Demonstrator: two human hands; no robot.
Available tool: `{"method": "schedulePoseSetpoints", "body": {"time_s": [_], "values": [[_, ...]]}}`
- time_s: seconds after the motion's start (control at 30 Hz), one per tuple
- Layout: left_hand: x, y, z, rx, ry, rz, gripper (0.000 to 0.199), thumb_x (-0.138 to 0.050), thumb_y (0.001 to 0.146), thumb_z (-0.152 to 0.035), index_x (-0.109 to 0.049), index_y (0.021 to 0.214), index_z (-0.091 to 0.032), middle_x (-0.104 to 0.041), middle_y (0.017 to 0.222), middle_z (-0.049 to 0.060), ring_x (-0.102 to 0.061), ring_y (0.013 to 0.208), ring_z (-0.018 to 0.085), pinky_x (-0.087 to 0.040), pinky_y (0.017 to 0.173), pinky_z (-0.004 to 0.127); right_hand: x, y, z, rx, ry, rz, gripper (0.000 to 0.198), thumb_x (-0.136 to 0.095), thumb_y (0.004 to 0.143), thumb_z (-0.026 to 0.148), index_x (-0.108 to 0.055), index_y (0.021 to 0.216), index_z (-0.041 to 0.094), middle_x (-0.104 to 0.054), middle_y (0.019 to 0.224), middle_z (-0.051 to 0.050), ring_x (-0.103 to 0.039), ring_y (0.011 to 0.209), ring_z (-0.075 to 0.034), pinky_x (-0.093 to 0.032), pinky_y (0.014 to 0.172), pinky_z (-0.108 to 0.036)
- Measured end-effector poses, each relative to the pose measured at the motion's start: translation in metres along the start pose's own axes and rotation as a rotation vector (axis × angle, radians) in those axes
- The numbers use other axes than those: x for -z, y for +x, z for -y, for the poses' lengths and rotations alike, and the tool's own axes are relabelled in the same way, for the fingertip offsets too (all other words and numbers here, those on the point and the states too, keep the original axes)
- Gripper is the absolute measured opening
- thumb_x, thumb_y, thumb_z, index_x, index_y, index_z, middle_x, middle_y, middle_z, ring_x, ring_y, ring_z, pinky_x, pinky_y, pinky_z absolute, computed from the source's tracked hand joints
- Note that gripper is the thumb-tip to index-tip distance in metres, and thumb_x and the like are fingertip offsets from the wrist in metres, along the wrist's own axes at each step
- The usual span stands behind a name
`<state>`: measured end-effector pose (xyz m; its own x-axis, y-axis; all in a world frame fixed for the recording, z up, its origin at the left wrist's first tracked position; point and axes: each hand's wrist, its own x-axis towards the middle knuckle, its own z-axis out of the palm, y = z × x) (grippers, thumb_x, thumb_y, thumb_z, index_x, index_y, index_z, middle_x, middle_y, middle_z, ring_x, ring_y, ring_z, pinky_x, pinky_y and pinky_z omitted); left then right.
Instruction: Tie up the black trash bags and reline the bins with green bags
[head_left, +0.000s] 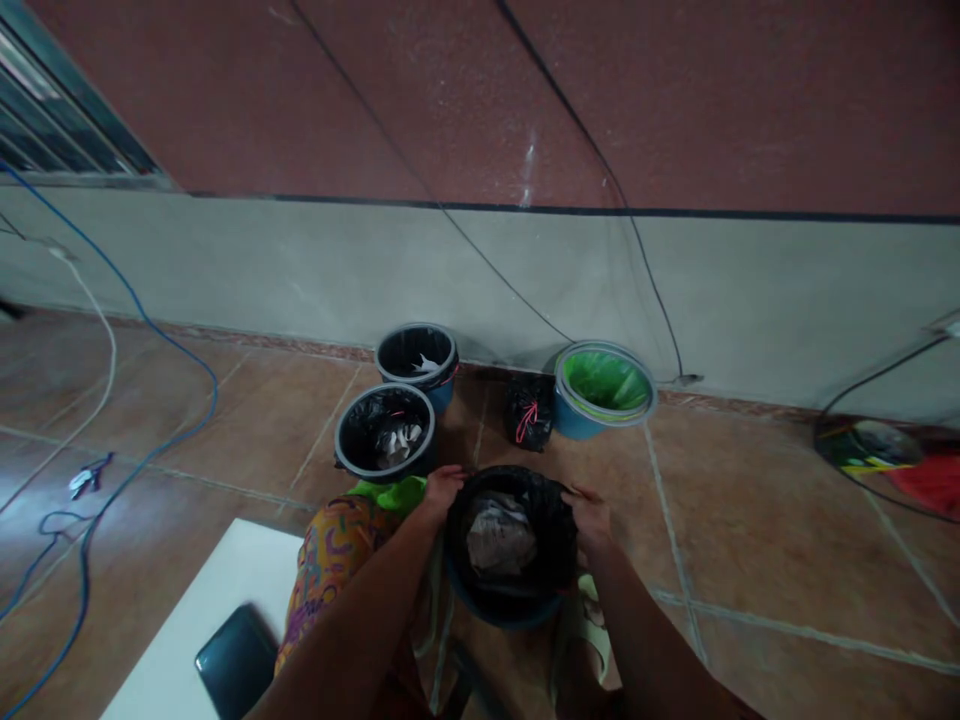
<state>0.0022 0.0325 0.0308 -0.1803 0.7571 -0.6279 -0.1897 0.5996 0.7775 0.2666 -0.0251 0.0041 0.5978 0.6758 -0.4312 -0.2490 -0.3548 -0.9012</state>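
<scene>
A small trash bin (504, 612) stands between my feet, lined with a black garbage bag (551, 510). Crumpled greyish waste (499, 535) lies inside it. At the bin's left side, my left hand (445, 490) is closed on the edge of the bag. My right hand (591, 515) grips the bag's edge on the opposite side. The fingertips of both hands are partly hidden by the plastic. Just beyond the bin, a tied black garbage bag (529, 412) with a red drawstring sits on the floor.
Two black-lined bins (384, 432) with some waste stand ahead on the left. Ahead on the right, a blue bin (577, 422) has a green liner (604, 380). A phone (236, 660) rests on a white board (169, 655). A blue cable (214, 385) crosses the left floor.
</scene>
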Motion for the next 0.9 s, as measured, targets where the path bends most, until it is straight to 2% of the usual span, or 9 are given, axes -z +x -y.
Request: {"method": "schedulePoseSetpoints", "body": {"time_s": [0.1, 0.2, 0.3, 0.37, 0.43, 0.53, 0.67, 0.8, 0.9], "values": [[0.001, -0.004, -0.006, -0.108, -0.012, 0.002, 0.031, -0.071, 0.057, -0.011, -0.068, 0.088, -0.015, -0.074, 0.076, 0.005, -0.069, 0.074, 0.019, -0.054, 0.078, 0.034, 0.0, -0.006, 0.007, 0.068, 0.06, 0.047, 0.036, -0.072, 0.049, 0.025, -0.069, 0.085, 0.02, -0.072, 0.08, -0.002, -0.065, 0.078, -0.017, -0.052, 0.081, -0.031], [0.012, -0.008, -0.002, -0.278, 0.006, -0.085, 0.03, -0.063, 0.061, -0.014, -0.068, 0.091, -0.016, -0.073, 0.076, 0.005, -0.069, 0.076, 0.019, -0.053, 0.08, 0.033, 0.014, -0.017, 0.001, 0.075, 0.136, 0.116, 0.038, -0.071, 0.053, 0.025, -0.07, 0.091, 0.021, -0.073, 0.083, -0.002, -0.065, 0.078, -0.016, -0.051, 0.082, -0.03], [0.022, -0.008, 0.005, -0.342, 0.113, -0.245, 0.027, -0.06, 0.066, -0.015, -0.066, 0.092, -0.016, -0.073, 0.08, 0.006, -0.07, 0.081, 0.02, -0.053, 0.082, 0.032, 0.029, -0.023, -0.009, 0.051, 0.186, 0.012, 0.033, -0.069, 0.052, 0.027, -0.069, 0.084, 0.022, -0.073, 0.078, 0.0, -0.066, 0.077, -0.018, -0.052, 0.081, -0.032], [0.021, -0.005, 0.006, -0.332, 0.198, -0.302, 0.024, -0.062, 0.071, -0.017, -0.065, 0.094, -0.016, -0.073, 0.085, 0.009, -0.07, 0.085, 0.021, -0.052, 0.083, 0.033, 0.032, -0.021, -0.011, 0.035, 0.165, -0.061, 0.032, -0.07, 0.051, 0.029, -0.069, 0.081, 0.021, -0.073, 0.078, -0.001, -0.066, 0.078, -0.02, -0.052, 0.079, -0.033], [0.013, -0.002, 0.004, -0.31, 0.305, -0.26, 0.024, -0.066, 0.074, -0.021, -0.065, 0.097, -0.015, -0.074, 0.093, 0.012, -0.069, 0.091, 0.023, -0.051, 0.085, 0.032, 0.029, -0.016, -0.006, 0.007, 0.094, -0.035, 0.035, -0.073, 0.05, 0.032, -0.071, 0.082, 0.02, -0.073, 0.077, -0.001, -0.067, 0.077, -0.021, -0.052, 0.077, -0.033], [-0.005, 0.001, -0.006, -0.309, 0.576, -0.09, 0.033, -0.077, 0.067, -0.02, -0.068, 0.098, -0.016, -0.074, 0.101, 0.012, -0.068, 0.1, 0.025, -0.048, 0.089, 0.03, 0.019, -0.01, 0.009, 0.007, -0.145, 0.059, 0.035, -0.079, 0.045, 0.03, -0.073, 0.078, 0.02, -0.07, 0.068, 0.0, -0.066, 0.074, -0.022, -0.051, 0.075, -0.033], [-0.024, 0.001, -0.018, -0.338, 0.799, 0.045, 0.018, -0.072, 0.063, -0.008, -0.072, 0.078, -0.019, -0.075, 0.086, 0.007, -0.068, 0.093, 0.025, -0.047, 0.088, 0.03, 0.007, -0.014, 0.023, 0.095, -0.441, 0.145, 0.019, -0.071, 0.053, 0.03, -0.074, 0.07, 0.022, -0.065, 0.056, 0.003, -0.062, 0.062, -0.02, -0.048, 0.07, -0.033], [-0.022, -0.002, -0.018, -0.418, 0.771, 0.061, 0.011, -0.064, 0.073, -0.013, -0.072, 0.071, -0.02, -0.072, 0.077, 0.005, -0.066, 0.084, 0.021, -0.046, 0.084, 0.029, 0.013, -0.029, 0.02, 0.169, -0.267, 0.177, 0.024, -0.064, 0.061, 0.037, -0.076, 0.074, 0.022, -0.074, 0.07, -0.001, -0.065, 0.069, -0.021, -0.05, 0.073, -0.034], [-0.006, -0.007, -0.008, -0.457, 0.614, -0.023, 0.013, -0.059, 0.076, -0.017, -0.071, 0.073, -0.02, -0.071, 0.074, 0.004, -0.065, 0.078, 0.019, -0.048, 0.079, 0.028, 0.028, -0.044, 0.008, 0.173, -0.211, -0.024, 0.027, -0.066, 0.061, 0.041, -0.075, 0.076, 0.021, -0.076, 0.078, -0.006, -0.069, 0.08, -0.025, -0.052, 0.081, -0.036]]}}
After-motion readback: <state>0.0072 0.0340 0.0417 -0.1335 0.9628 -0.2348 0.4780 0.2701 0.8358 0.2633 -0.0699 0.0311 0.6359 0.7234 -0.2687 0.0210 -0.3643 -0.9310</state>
